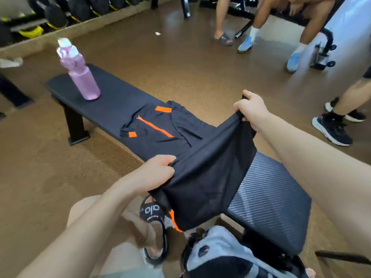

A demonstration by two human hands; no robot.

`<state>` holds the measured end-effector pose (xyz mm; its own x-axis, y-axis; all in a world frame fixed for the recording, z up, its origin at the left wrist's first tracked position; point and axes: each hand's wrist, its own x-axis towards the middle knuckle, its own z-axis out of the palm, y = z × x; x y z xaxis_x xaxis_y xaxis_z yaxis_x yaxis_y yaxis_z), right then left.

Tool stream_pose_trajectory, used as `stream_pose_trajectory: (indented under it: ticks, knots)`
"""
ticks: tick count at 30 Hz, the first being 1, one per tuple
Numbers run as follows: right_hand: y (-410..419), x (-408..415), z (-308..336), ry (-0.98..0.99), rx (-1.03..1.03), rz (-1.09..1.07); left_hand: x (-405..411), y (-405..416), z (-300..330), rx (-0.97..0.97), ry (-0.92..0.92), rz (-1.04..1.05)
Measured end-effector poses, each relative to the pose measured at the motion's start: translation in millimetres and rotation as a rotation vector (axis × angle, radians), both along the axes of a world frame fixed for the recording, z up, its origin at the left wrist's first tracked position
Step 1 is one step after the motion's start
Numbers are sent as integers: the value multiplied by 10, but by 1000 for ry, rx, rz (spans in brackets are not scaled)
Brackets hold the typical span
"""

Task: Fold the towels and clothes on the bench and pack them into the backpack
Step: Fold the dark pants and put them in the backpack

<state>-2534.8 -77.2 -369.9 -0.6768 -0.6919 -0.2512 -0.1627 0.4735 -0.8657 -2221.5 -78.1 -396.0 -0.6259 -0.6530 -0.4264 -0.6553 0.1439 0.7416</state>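
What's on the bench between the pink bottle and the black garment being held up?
In the head view, a black jacket with an orange zip lies flat on the bench between the bottle and the held garment.

Backpack (224, 255) cut off at btm edge, bottle (80, 71) top blurred, bench (112, 101) near end hidden — under garment (208, 177).

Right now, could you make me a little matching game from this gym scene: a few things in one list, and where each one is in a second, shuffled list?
Things:
1. bottle
2. jacket
3. black garment
4. backpack

Places:
A. held up between both hands
B. lying flat on the middle of the bench
C. low down, below the held cloth
D. standing upright at the far end of the bench

Pairs: 1-D, 2-B, 3-A, 4-C. The left hand and right hand each grip the black garment.
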Motion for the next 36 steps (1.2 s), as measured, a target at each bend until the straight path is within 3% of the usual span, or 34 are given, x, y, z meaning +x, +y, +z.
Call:
stream_pose_trajectory:
  ticks: [4,8,14,19,23,28,32,36]
  knots:
    - [-846,265,-82,49,12,54,337,-892,-271,-41,37,236]
    - [-1638,581,-192,95,37,136,595,-1593,-494,-124,-108,370]
    - [-2632,986,-576,151,125,236,930,-1954,-798,-285,-46,590]
    - [-3073,1215,-936,204,237,283,1010,-2145,-1138,-340,-152,647]
    - [-3097,1314,-1186,222,314,347,1023,-2177,-1346,-268,-221,625]
    - [-2820,1172,-1179,232,96,282,896,-2111,-1236,-433,-213,604]
    - [-2201,944,-1143,386,51,240,650,-2057,-1174,-506,-140,453]
    - [-1318,752,-1115,394,98,95,481,-2086,-1206,-454,-124,386]
